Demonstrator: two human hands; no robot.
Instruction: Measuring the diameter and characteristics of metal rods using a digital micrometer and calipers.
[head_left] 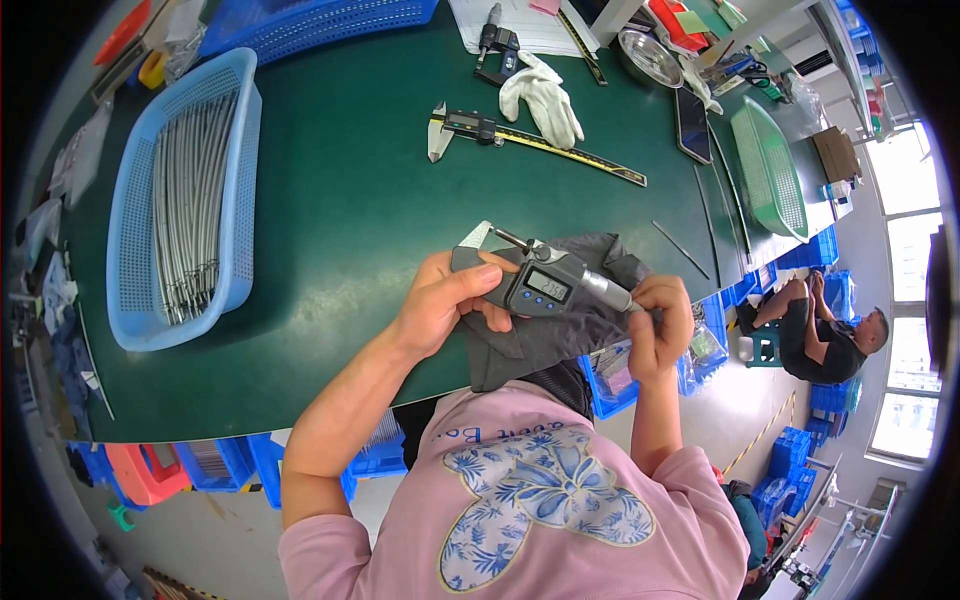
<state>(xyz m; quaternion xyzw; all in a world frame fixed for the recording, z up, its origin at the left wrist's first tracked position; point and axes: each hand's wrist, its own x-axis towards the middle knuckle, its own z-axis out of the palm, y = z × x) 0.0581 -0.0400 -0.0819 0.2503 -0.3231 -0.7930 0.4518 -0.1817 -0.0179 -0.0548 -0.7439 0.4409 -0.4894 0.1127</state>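
A digital micrometer (570,272) with a small screen and blue buttons is held above the green table. My left hand (440,300) grips its frame, thumb on the front near the anvil end. At the other end, the fingers of my right hand (662,318) pinch the end of the thimble. I can make out no part between the measuring faces. Beneath the micrometer, a dark grey cloth (500,350) lies crumpled over the table's front edge. Beyond my hands rests a digital caliper (540,138), with a white glove (545,100) touching it.
A light blue basket (118,240) of thin metal rods stands on the left. Another micrometer (490,42) lies at the back. On the right are a phone (692,125), loose thin rods (680,248) and a green basket (765,165). A person (825,335) sits beyond the table.
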